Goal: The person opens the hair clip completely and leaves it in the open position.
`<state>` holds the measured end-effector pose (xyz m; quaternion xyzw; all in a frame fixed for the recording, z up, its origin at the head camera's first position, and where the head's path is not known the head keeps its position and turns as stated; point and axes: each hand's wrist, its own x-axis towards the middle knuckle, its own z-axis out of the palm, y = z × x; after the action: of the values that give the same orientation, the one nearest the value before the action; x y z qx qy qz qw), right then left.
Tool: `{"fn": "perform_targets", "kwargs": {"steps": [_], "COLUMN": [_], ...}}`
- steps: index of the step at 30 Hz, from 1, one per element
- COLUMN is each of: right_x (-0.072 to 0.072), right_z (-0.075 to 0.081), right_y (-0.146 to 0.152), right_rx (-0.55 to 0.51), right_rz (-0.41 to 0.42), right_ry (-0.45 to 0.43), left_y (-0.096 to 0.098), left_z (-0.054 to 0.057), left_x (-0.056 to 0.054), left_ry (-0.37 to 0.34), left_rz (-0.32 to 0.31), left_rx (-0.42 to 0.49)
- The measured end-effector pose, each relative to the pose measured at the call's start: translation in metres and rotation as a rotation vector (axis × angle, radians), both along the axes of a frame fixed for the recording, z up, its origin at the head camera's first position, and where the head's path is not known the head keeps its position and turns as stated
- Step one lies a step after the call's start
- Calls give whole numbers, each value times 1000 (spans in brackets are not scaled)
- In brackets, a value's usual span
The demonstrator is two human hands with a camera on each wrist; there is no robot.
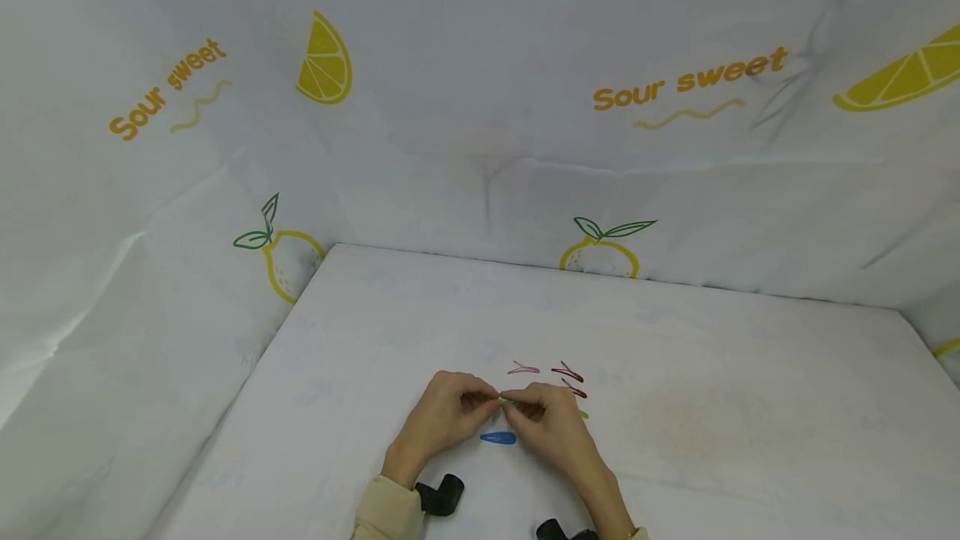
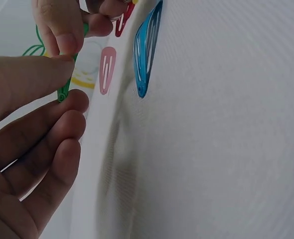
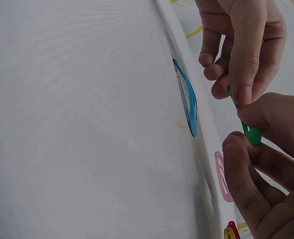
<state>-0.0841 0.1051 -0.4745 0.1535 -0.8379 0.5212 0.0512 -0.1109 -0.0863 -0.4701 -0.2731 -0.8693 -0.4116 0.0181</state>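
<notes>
A green snap hair clip (image 1: 507,400) is held up between both hands above the table. The left hand (image 1: 447,413) pinches one end between thumb and fingers. At the other end, the right hand (image 1: 553,429) grips it the same way, and the thumbs almost meet; fingers cover much of the clip. Just below the hands in the head view lies a blue snap hair clip (image 1: 498,437). Beyond them are a pink hair clip (image 1: 523,369) and two red ones, a farther red clip (image 1: 568,373) and a nearer red clip (image 1: 578,392). A yellow hair clip (image 1: 584,414) is partly hidden by the right hand.
A white cloth covers the table (image 1: 720,390). Behind it and at the left hang white sheets printed with lemons and lettering (image 1: 690,77). Black devices (image 1: 442,496) are strapped at both wrists, beside beige sleeves (image 1: 388,510).
</notes>
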Motion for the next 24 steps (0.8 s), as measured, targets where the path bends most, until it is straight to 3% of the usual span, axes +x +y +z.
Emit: {"fn": "perform_targets", "kwargs": {"steps": [17, 24], "right_x": [-2, -1], "right_z": [-4, -5], "right_y": [2, 1], "right_rx": [-13, -15], "right_rz": [-55, -103], "right_ry": [27, 29], "left_y": [4, 7], "left_z": [0, -1], "left_x": [-3, -3], "left_ry": [104, 97], "left_rz": [4, 13], "left_rx": [9, 1]}}
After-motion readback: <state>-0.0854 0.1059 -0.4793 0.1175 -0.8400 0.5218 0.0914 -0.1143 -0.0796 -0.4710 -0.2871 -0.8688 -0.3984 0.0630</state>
